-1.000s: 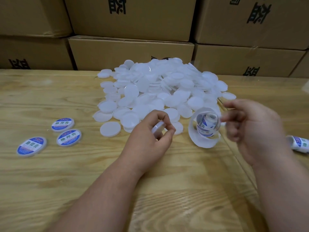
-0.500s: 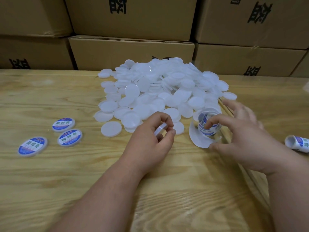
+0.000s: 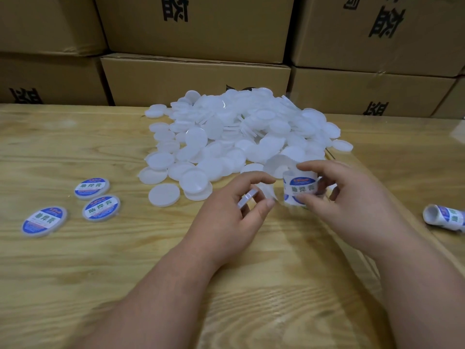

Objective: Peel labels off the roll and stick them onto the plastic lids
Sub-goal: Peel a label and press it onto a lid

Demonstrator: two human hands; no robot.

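**Now bringing roll and lid together — label not yet lifted**

Head view, hands: Now closing the gap between the two hands, compared with a second ago, when sitting well apart. Right hand (image 3: 352, 197) pinching the label roll (image 3: 300, 188) between thumb below and fingertips above, holding it just above the table (image 3: 100, 273); half a second ago reaching over the roll, fingers spread, not yet gripping it this way. Printed label face now turned toward the camera, blue arc and dark characters readable; earlier showing mostly the roll's open end and a loose curl of backing. Left hand (image 3: 234, 212) holding one bare plastic lid (image 3: 247, 199) on edge between thumb and curled fingers, hardly shifted across the three pictures. Index finger now stretching toward the roll, near it; contact not resolvable, some motion blur.

Head view, rest of table: Heap of unlabelled lids (image 3: 239, 132) lying behind the hands, unchanged. Three labelled lids (image 3: 70, 205) lying flat at far left, well apart from the hands, count unchanged. Second roll (image 3: 444, 217) lying on its side at right edge, untouched. Cardboard boxes (image 3: 196, 76) stacked along the back.

Judgement: Setting up the next peel. Roll oriented label-out, lid waiting alongside, so likely picking at a label edge next. No label free of the backing as far as visible. Task barely started, going by three lids done against the heap.
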